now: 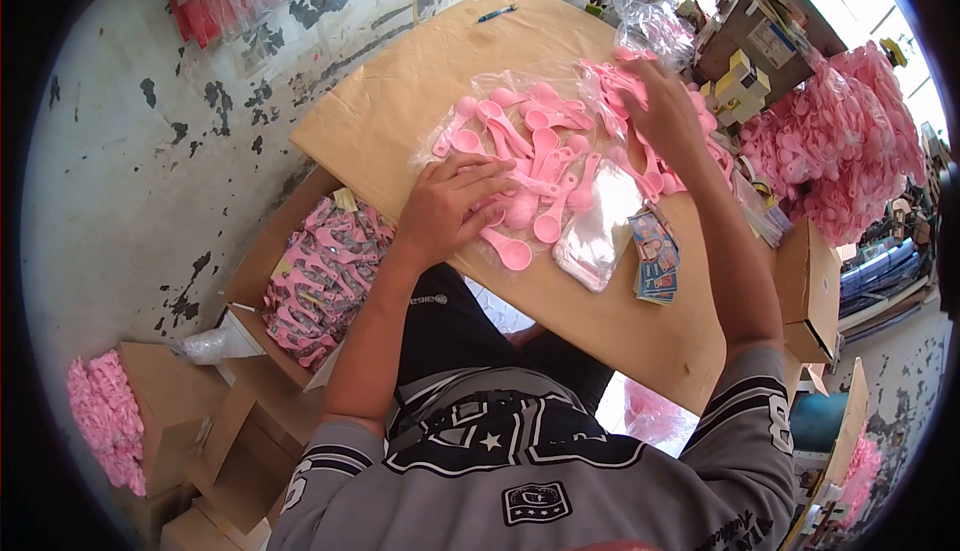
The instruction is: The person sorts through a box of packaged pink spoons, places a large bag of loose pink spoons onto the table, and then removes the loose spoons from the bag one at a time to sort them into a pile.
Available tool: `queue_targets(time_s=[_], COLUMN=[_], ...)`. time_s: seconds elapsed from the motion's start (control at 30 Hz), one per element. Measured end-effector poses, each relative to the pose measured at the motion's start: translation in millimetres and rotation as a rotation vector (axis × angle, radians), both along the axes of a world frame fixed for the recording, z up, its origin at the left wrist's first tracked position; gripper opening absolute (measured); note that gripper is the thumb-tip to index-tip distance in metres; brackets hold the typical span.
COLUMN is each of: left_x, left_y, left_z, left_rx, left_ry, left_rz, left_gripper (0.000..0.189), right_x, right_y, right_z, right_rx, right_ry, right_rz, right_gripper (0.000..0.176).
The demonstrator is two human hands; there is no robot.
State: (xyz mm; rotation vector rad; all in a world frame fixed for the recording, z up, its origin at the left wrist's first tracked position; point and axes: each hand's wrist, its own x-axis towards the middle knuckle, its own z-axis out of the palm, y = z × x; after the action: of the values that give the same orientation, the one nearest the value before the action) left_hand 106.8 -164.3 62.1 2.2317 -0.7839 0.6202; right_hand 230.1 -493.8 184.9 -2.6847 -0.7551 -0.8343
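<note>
Pink plastic measuring spoons (548, 228) lie in a loose heap on clear plastic at the middle of the table. My left hand (455, 206) rests at the heap's near left edge, fingers spread over the spoons. Farther back, my right hand (665, 111) reaches to another pile of pink spoons (608, 86), thumb and fingers apart; its fingertips are partly hidden. Between my arms lies a stack of clear plastic bags (592, 251), shiny with glare. Beside it sits a small stack of printed cards (655, 259).
The brown-covered table (385, 116) has a pen (497, 13) near its back edge. An open carton of packed pink spoons (325, 276) stands at left. Large bags of pink spoons (830, 131) and a cardboard box (808, 286) crowd the right. More cartons (175, 401) sit lower left.
</note>
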Motion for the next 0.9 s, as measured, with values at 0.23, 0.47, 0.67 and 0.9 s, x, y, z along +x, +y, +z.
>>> queue_targets(time_s=[0.23, 0.47, 0.67, 0.9], left_x=[0, -1, 2, -1], left_y=[-2, 1, 1, 0], left_z=[1, -1, -3, -1], left_rx=[0.010, 0.014, 0.011, 0.019], left_ry=[0.038, 0.017, 0.016, 0.034], left_rz=[-0.007, 0.007, -0.014, -0.015], left_gripper=[0.036, 0.037, 0.035, 0.032], right_x=[-31, -15, -1, -9], right_y=[73, 76, 59, 36], right_z=[-27, -51, -34, -5], right_rx=[-0.221, -0.114, 0.393, 0.571], right_ry=[0.405, 0.496, 0.994, 0.866], right_rz=[0.165, 0.235, 0.340, 0.365], right_gripper=[0.036, 0.040, 0.021, 0.020])
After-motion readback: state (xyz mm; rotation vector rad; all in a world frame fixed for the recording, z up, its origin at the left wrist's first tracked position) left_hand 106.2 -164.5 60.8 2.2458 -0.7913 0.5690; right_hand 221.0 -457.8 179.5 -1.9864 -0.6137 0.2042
